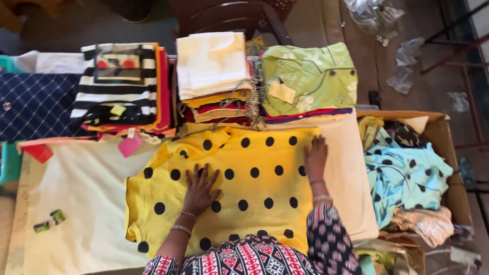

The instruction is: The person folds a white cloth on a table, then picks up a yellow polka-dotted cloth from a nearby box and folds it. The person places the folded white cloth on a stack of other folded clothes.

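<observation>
The left hand (pixel 200 189) lies flat, palm down, on the yellow garment with black dots (pixel 239 188), fingers spread wide and pointing away from the person; it grips nothing. Its wrist carries thin bangles, and the bare forearm slants down to a patterned red, black and white sleeve. The right hand (pixel 316 159) is also open and pressed flat, resting at the garment's far right edge, fingers together and pointing away, with the forearm running straight back to the sleeve.

The yellow garment is spread smooth on a cream cloth (pixel 81 203) covering the table, directly in front of the person. Beyond the garment stand folded stacks: a black-and-white striped pile (pixel 119 81) beyond its left corner, a cream-topped pile (pixel 211 61) beyond its middle, and a light green pile (pixel 305 76) beyond its right part. A navy checked fabric (pixel 33 104) lies further left of the striped pile. To the right of the garment, a cardboard box (pixel 443 137) holds loose clothes, a pale blue dotted one (pixel 405 178) on top. A pink tag (pixel 130 145) sits just beyond the garment's left corner.
</observation>
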